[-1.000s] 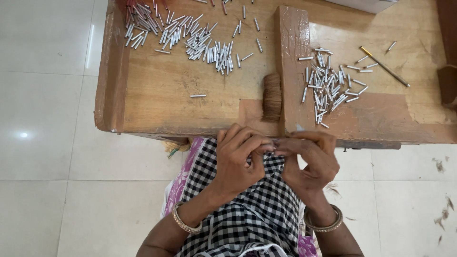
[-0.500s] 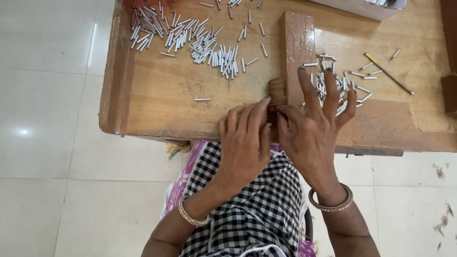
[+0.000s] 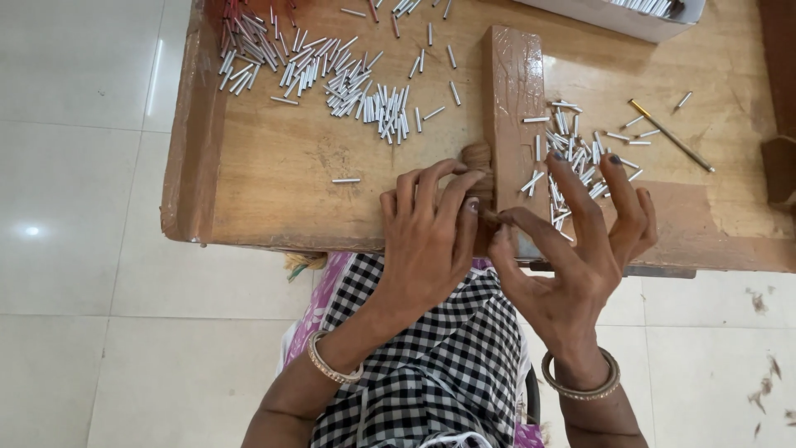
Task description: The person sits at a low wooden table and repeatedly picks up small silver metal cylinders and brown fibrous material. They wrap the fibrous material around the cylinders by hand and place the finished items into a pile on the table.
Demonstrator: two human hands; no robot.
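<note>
brown ridged roll [image 3: 478, 158] | upright against wooden divider [image 3: 514, 99] | on tray [image 3: 274, 166] | fingers [image 3: 452, 178] touching it

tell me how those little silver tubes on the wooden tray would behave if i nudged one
The silver tubes look thin, round and straight, so one would probably roll on the flat wooden tray. Being so small, they are likely light and scatter easily. Their smooth shine suggests they could slip between fingers.

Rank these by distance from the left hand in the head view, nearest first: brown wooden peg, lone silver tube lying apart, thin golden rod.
1. Brown wooden peg: at the left hand's fingertips.
2. Lone silver tube: just left of the fingers, on the wooden table.
3. Thin golden rod: far right, past the upright wooden divider.
</note>
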